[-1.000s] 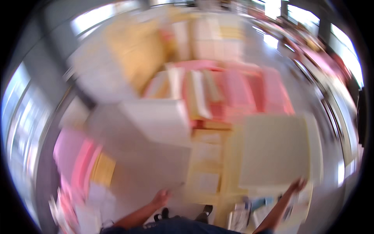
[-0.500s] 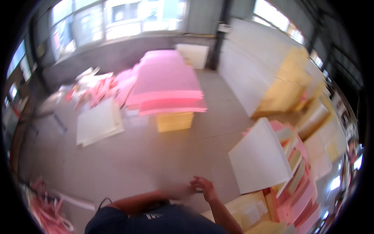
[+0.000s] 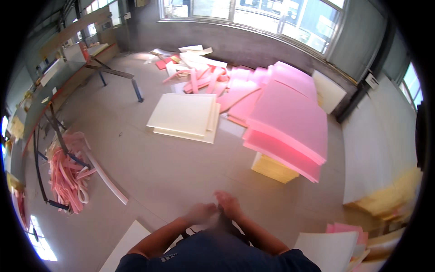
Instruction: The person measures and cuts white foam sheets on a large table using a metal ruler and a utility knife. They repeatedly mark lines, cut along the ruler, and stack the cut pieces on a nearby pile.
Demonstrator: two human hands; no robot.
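My left hand (image 3: 201, 213) and my right hand (image 3: 229, 205) are close together in front of my body, at the lower middle. Both are smeared by motion, so I cannot make out their fingers. A small dark patch shows between them; whether it is a held thing or my clothing, I cannot tell. Beyond my hands lies bare grey floor (image 3: 181, 177). The nearest goods ahead are a stack of pink foam sheets (image 3: 290, 118), resting on a yellow block of sheets (image 3: 274, 167), and a low pile of cream-white boards (image 3: 181, 113).
Pink and white offcuts (image 3: 206, 77) lie heaped under the window. Pink strips (image 3: 68, 177) are bundled by a metal-legged workbench (image 3: 59, 79) at left, with a long strip (image 3: 108, 179) beside them. Tall white panels (image 3: 376, 149) stand at right. A white board (image 3: 129, 247) lies near my left arm.
The view has swung left, so the pink stack now appears further right and the workbench has come into sight. My hands are now together at the middle of my body, still blurred.
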